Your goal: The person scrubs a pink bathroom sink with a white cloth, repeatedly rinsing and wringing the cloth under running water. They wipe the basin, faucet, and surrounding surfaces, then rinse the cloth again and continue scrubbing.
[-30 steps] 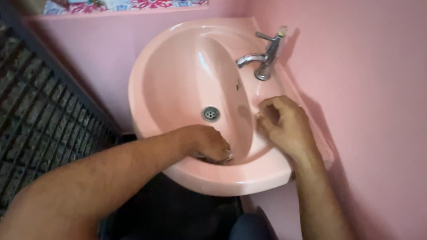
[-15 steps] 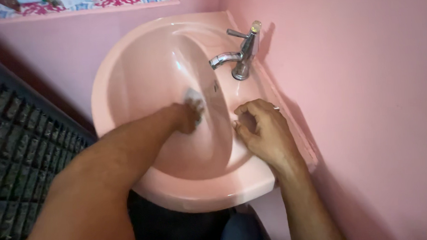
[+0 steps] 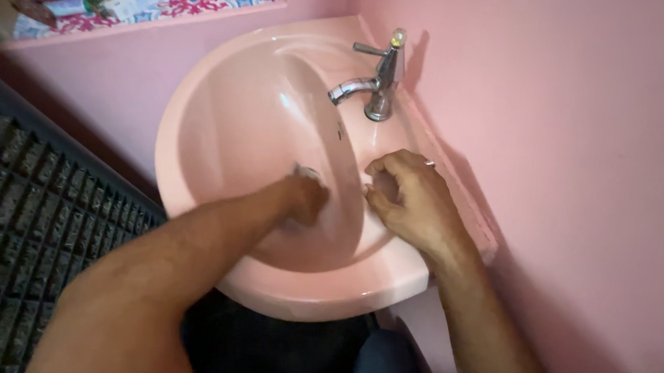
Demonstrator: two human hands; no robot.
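A pink wash basin is fixed in the corner of a pink-walled room. My left hand is down inside the bowl, blurred by motion, with its fingers closed over a pale scrub pad that is hidden beneath it. The metal drain peeks out just above its knuckles. My right hand rests on the basin's right ledge with its fingers loosely curled and nothing in them. It wears a ring.
A chrome tap stands at the back right of the basin. A black metal grille runs along the left. A patterned shelf with small items lies above. The pink wall is close on the right.
My left hand swept from the bowl's near edge up toward the tap side, then back down over the drain. The right hand stayed on the ledge. The view shifted slightly.
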